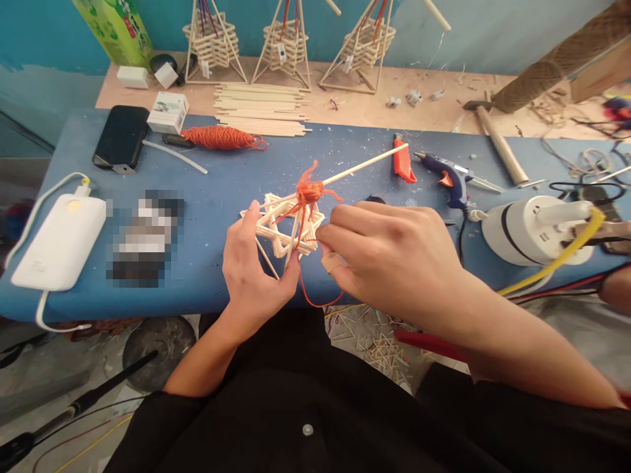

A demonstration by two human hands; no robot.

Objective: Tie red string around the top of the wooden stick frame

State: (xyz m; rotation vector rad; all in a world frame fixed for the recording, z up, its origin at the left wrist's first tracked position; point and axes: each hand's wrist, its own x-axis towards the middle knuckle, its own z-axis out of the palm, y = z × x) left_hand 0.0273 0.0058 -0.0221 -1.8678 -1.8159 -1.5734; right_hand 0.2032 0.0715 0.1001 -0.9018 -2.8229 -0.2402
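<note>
A small frame of stacked wooden sticks (280, 244) stands over the blue table, wrapped on its left side by my left hand (259, 263). Orange yarn (310, 192) is knotted around its top, where one long stick (362, 164) juts out to the upper right. My right hand (382, 243) is closed in a pinch at the frame's right side, on a strand of the orange yarn. A loop of thin orange-red yarn (315, 305) hangs below, between my hands. The exact pinch point is partly hidden by my fingers.
A glue gun (451, 174), red cutter (404, 159) and hammer (501, 144) lie right, near a white power socket (517, 230). Behind are an orange yarn bundle (221, 137), loose sticks (261, 108) and three finished-looking stick frames (286, 49). Left: phone (121, 136), power bank (59, 241).
</note>
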